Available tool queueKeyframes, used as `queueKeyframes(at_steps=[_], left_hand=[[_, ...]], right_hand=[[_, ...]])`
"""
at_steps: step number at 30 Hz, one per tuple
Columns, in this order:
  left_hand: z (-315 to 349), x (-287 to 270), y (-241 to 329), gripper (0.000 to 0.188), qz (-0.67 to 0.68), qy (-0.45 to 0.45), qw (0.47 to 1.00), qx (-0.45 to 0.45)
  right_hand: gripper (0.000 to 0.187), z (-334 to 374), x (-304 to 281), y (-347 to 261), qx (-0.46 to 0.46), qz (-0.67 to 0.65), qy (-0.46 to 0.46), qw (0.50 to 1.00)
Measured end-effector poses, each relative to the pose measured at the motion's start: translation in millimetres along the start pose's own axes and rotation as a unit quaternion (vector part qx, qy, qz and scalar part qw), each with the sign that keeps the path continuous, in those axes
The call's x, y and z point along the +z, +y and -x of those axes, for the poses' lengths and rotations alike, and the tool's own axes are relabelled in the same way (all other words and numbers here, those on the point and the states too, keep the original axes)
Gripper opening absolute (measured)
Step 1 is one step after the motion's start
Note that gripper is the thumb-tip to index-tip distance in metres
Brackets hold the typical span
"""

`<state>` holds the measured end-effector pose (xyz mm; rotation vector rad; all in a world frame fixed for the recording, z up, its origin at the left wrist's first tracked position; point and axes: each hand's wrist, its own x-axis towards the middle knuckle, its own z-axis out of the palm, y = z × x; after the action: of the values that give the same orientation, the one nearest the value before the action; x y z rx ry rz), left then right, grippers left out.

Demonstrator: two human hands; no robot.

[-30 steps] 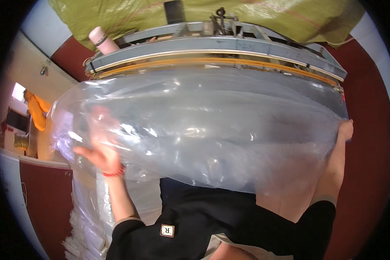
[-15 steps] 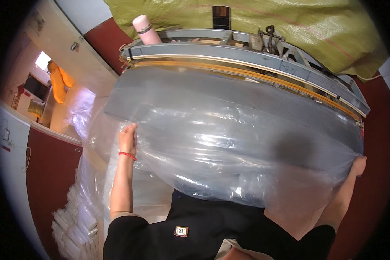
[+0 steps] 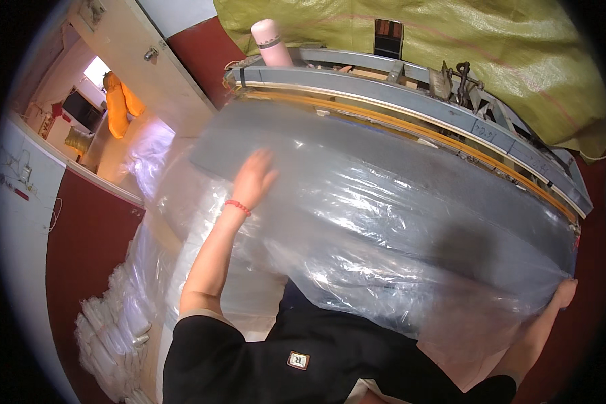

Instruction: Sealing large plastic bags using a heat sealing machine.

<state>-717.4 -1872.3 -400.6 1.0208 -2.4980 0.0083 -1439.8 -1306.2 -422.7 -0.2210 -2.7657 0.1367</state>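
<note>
Plastic sheet [image 3: 360, 205], left hand [image 3: 254, 178] spread over it, right hand [image 3: 565, 293] pinching its edge

A blue-grey metal frame [image 3: 384, 95] barred the upper right, a pink flask [image 3: 271, 44] at its left end. At centre, open room lay over clear plastic sheeting [image 3: 363, 215] between left hand [image 3: 254, 178] and right hand [image 3: 565, 293].

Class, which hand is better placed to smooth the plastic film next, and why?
Likely the left hand: open over the plastic film, while the right hand grips its right edge.
</note>
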Motion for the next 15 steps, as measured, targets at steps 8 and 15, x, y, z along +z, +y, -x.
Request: queueKeyframes(at_steps=[8,15], left_hand=[[-32.4,13.8,-29.1,0.044,-0.027,0.014,0.998,-0.046],[-58.9,10.2,-20.3,0.025,0.011,0.082,0.992,-0.097]], right_hand=[[0.036,-7.7,3.5,9.9,-0.003,0.018,-0.011,1.000],[0.035,-18.7,16.0,46.8,0.043,-0.460,-0.029,0.886]])
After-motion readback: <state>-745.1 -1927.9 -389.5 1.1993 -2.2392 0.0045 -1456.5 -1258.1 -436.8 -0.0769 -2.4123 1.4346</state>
